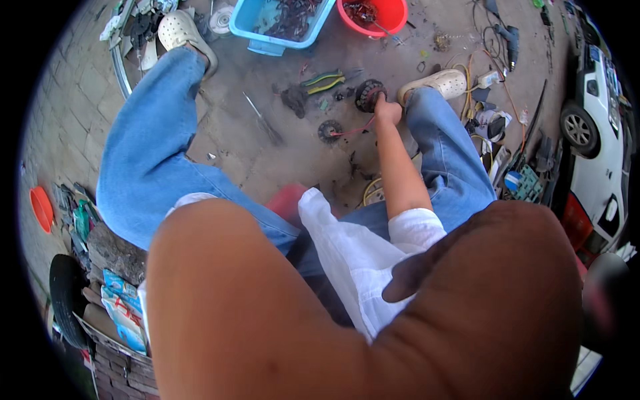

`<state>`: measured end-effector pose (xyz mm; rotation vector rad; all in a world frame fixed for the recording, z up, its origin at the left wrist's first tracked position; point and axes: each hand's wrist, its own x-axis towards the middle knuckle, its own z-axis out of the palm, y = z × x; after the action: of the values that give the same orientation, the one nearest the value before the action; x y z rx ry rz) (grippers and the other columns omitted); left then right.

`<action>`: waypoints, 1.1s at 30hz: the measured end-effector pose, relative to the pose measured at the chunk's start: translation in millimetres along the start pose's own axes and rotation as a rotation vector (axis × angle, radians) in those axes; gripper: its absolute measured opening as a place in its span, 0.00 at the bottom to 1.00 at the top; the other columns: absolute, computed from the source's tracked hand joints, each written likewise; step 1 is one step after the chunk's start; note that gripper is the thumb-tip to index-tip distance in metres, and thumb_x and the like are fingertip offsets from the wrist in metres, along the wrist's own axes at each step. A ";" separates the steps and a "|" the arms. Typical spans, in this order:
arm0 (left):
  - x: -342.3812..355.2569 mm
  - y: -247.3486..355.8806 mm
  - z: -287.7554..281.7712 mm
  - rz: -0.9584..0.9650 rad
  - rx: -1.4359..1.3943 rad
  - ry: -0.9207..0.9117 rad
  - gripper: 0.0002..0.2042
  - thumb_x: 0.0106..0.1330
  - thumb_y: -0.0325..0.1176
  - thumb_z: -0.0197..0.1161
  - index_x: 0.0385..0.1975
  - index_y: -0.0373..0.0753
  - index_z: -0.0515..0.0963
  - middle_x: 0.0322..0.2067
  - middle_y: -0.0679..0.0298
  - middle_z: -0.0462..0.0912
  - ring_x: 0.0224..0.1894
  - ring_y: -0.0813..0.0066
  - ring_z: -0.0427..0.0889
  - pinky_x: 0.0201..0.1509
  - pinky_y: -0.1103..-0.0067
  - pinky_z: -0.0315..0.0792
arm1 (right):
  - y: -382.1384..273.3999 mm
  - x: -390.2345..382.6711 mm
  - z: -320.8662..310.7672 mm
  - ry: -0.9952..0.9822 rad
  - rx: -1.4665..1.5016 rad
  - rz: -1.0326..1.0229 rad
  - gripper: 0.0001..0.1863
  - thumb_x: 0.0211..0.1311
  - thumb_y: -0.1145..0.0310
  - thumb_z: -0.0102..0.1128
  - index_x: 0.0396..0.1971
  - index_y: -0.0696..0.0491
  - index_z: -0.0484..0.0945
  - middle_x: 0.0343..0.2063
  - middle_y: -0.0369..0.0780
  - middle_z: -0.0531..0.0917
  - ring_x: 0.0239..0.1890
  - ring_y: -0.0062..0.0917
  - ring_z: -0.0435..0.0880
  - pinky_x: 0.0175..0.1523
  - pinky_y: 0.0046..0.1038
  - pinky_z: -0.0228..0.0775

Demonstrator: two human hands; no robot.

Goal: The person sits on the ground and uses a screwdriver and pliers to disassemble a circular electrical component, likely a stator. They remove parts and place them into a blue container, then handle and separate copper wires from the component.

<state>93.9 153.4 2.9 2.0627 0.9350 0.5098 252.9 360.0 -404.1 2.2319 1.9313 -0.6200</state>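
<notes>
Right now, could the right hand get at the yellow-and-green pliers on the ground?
Probably not without letting go first: the right hand seems to grip a round, black, ribbed part. Otherwise the way looks free: the yellow-and-green pliers lie close by, to the hand's left, uncovered.

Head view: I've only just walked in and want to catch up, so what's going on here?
A seated person in jeans has the right hand on a dark round part near the ground, between their feet; the grip itself is hard to make out. The left hand isn't in view. A second round part lies nearby, with a thin red strip running from it toward the right hand. The pliers lie on the ground, and the blue basin and red bowl beyond hold scraps.
</notes>
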 end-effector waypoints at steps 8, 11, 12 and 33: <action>17.8 -0.5 -18.2 0.077 0.047 -0.065 0.21 0.55 0.44 0.65 0.42 0.34 0.76 0.31 0.54 0.81 0.31 0.60 0.81 0.32 0.71 0.74 | -4.8 22.8 9.7 0.032 -0.021 -0.134 0.28 0.52 0.50 0.65 0.33 0.65 0.83 0.36 0.57 0.83 0.45 0.46 0.82 0.51 0.39 0.72; 19.5 13.3 -19.9 0.083 0.066 -0.110 0.22 0.55 0.44 0.65 0.45 0.35 0.76 0.32 0.55 0.81 0.31 0.63 0.82 0.30 0.72 0.74 | -12.2 8.0 -3.0 0.062 0.105 -0.206 0.29 0.53 0.49 0.63 0.31 0.68 0.82 0.34 0.58 0.82 0.42 0.48 0.82 0.50 0.40 0.72; 20.1 16.3 -20.5 0.073 0.071 -0.130 0.23 0.55 0.44 0.65 0.46 0.35 0.76 0.32 0.56 0.81 0.31 0.63 0.82 0.30 0.73 0.74 | -20.7 -0.7 -4.3 0.095 0.141 -0.234 0.30 0.53 0.49 0.63 0.30 0.68 0.82 0.33 0.58 0.82 0.42 0.49 0.82 0.50 0.40 0.72; -125.2 165.0 80.5 0.855 -0.219 1.777 0.19 0.57 0.40 0.64 0.41 0.34 0.71 0.37 0.57 0.75 0.42 0.71 0.75 0.49 0.76 0.69 | -8.5 -176.7 -150.5 -0.245 0.839 -0.435 0.14 0.60 0.63 0.62 0.31 0.61 0.83 0.21 0.37 0.82 0.24 0.16 0.78 0.33 0.22 0.68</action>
<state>136.0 -50.0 82.0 1.2749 0.6143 2.9308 260.7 252.7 -198.3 1.8951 2.2926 -1.9647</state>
